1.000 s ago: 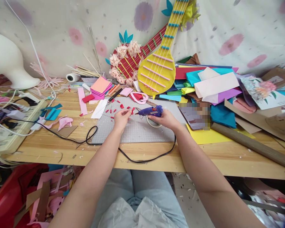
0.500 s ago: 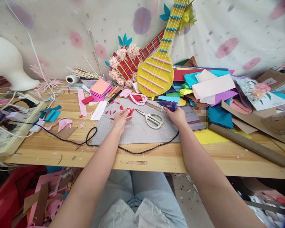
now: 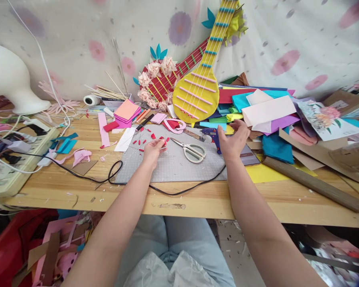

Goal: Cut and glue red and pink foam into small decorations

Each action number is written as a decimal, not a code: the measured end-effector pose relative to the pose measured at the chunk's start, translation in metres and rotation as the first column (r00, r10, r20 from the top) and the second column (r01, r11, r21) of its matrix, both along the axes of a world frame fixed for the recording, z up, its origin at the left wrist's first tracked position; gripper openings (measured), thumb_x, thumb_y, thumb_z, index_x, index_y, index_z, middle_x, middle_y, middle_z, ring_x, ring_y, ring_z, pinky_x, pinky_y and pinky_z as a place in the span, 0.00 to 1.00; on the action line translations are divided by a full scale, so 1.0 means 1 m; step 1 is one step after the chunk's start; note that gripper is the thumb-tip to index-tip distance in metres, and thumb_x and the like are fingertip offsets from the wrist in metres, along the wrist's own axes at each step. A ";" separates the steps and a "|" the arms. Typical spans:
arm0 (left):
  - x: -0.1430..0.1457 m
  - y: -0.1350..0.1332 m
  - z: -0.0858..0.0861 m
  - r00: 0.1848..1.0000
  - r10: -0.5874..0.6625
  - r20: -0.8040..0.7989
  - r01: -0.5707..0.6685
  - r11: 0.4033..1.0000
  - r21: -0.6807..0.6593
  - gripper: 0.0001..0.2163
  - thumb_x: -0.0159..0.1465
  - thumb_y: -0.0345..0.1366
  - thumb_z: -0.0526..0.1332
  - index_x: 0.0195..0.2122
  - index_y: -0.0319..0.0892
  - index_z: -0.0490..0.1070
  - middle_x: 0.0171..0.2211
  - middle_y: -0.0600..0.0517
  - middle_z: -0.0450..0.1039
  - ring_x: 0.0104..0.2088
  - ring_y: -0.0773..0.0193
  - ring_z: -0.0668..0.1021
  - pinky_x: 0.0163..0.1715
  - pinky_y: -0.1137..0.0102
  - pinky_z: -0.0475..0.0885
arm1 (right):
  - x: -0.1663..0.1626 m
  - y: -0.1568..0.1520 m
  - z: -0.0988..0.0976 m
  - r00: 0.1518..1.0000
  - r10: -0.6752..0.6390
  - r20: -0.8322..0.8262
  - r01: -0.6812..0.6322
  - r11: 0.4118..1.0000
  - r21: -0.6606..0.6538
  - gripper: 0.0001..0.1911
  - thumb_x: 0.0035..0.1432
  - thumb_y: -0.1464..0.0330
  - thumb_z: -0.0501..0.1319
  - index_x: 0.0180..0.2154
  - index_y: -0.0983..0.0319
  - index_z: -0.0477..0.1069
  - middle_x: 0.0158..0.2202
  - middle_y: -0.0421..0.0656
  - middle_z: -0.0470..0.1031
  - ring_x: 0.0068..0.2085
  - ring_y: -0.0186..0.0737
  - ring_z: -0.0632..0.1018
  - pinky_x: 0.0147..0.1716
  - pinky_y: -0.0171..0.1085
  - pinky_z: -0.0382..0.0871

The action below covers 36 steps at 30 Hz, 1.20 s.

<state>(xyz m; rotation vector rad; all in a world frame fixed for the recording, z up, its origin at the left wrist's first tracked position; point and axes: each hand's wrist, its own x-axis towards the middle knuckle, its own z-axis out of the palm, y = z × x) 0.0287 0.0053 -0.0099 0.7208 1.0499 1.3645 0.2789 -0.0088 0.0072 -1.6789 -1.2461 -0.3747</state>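
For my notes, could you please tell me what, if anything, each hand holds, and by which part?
The left hand seems to pinch a small red piece, the part unclear; the right hand, open beside the blue glue gun, holds nothing visible.

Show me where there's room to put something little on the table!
Try the gray mat between the scissors and the black cord. Bare wood also shows on the table between that cord and the front edge. It's crowded at the back right, with the paper pile, and on the left, around the power strip.
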 end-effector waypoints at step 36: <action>0.003 -0.002 -0.009 0.994 -0.113 -0.006 0.113 0.985 0.130 0.11 0.41 0.38 0.70 0.24 0.39 0.73 0.24 0.54 0.73 0.29 0.69 0.74 0.37 0.72 0.68 | -0.126 0.001 -0.012 0.609 0.566 -0.555 -0.786 0.524 -0.329 0.10 0.51 0.64 0.59 0.32 0.61 0.76 0.32 0.42 0.78 0.33 0.39 0.76 0.35 0.36 0.67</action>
